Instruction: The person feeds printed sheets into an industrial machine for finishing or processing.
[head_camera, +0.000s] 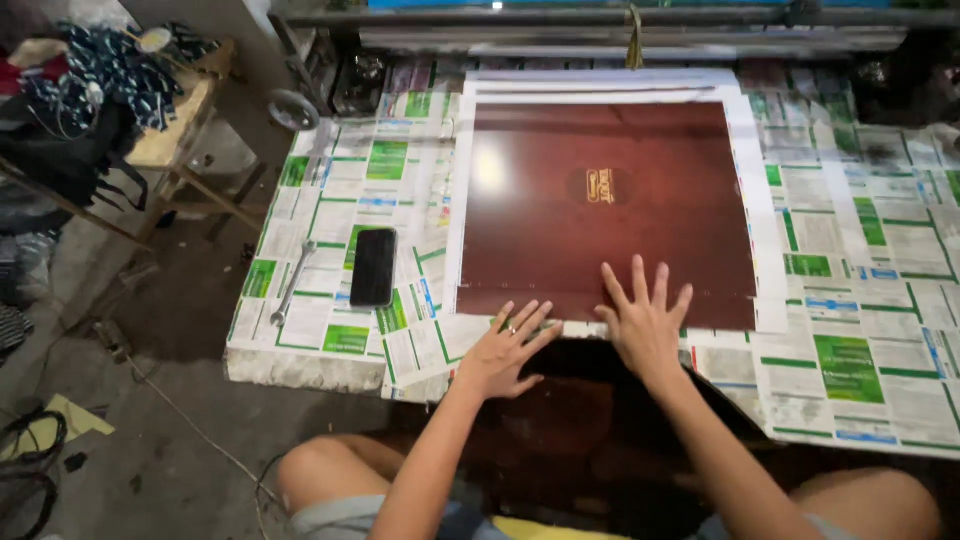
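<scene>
Both hands lie flat, fingers spread, gripping nothing. The left hand (505, 345) presses the near edge of the glossy brown sheet (600, 215), just left of the right hand (645, 320), which rests on the sheet's lower middle. The sheet lies on a stack of white sheets (750, 130) on the newspaper-covered table (870, 330). A black phone (373, 266) and a wrench (292, 283) lie to the left, well apart from the hands.
</scene>
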